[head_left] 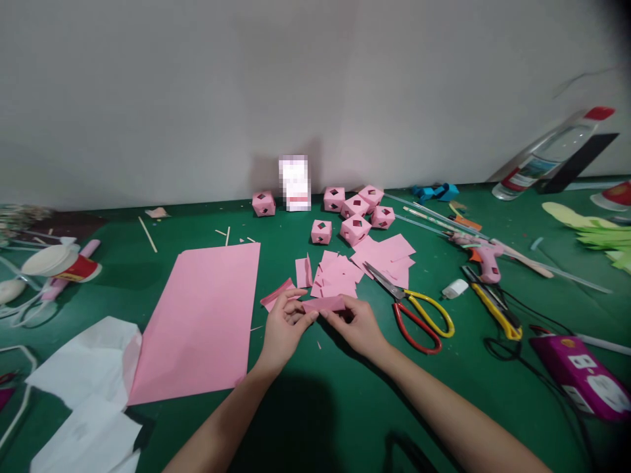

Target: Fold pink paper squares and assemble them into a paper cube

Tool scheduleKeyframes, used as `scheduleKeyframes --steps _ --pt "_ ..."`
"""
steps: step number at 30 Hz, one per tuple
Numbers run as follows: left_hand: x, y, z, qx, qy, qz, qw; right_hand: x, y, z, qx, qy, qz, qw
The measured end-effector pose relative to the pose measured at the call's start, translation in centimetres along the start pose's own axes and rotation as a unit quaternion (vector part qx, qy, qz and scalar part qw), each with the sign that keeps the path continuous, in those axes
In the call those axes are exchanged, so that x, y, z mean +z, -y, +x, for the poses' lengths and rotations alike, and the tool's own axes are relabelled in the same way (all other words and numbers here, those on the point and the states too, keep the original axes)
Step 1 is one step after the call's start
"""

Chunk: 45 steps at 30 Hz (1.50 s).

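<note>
My left hand and my right hand meet over the green table, both pinching a small folded pink paper piece between the fingertips. Just behind it lies a pile of small pink paper squares. Several finished pink paper cubes with square holes stand farther back near the wall. A large pink paper sheet lies flat to the left of my left hand.
Scissors with red and yellow handles lie right of my right hand. A pink glue gun, a yellow cutter, a purple power strip and a bottle are at right. White paper and a cup are at left.
</note>
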<state>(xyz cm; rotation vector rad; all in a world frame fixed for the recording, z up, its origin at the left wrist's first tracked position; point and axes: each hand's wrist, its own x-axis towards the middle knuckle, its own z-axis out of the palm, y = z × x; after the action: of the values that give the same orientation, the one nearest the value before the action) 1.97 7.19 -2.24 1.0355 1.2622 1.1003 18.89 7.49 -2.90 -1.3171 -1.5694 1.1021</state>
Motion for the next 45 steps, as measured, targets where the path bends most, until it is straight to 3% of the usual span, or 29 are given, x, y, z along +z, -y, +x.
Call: scheduleKeyframes --steps 5,10,18,28,32,36,45 --pt "-0.1 0.1 0.2 0.006 0.009 0.022 1.0 0.0 0.1 0.0 0.005 0.001 -0.002 1.0" --pt "-0.2 0.6 0.0 0.066 0.038 0.08 0.994 0.1 0.0 -0.1 -0.022 0.0 -0.027 0.999" --pt "0.3 0.8 -0.9 0.143 -0.032 0.254 0.956 0.1 0.1 -0.1 -0.033 -0.003 -0.073 0.997" --pt "-0.2 0.5 0.1 0.155 -0.093 0.178 0.967 -0.1 0.1 0.0 -0.006 -0.039 0.015 0.999" --pt "-0.7 0.4 0.2 0.157 -0.062 0.124 0.978 -0.2 0.1 0.0 0.006 -0.03 0.046 0.998" --pt "-0.5 0.5 -0.5 0.161 -0.002 0.146 0.976 -0.2 0.1 -0.1 -0.003 -0.004 0.031 0.999" --pt "-0.4 0.6 -0.7 0.187 -0.005 0.225 0.956 0.1 0.4 -0.1 -0.036 -0.004 -0.011 0.999"
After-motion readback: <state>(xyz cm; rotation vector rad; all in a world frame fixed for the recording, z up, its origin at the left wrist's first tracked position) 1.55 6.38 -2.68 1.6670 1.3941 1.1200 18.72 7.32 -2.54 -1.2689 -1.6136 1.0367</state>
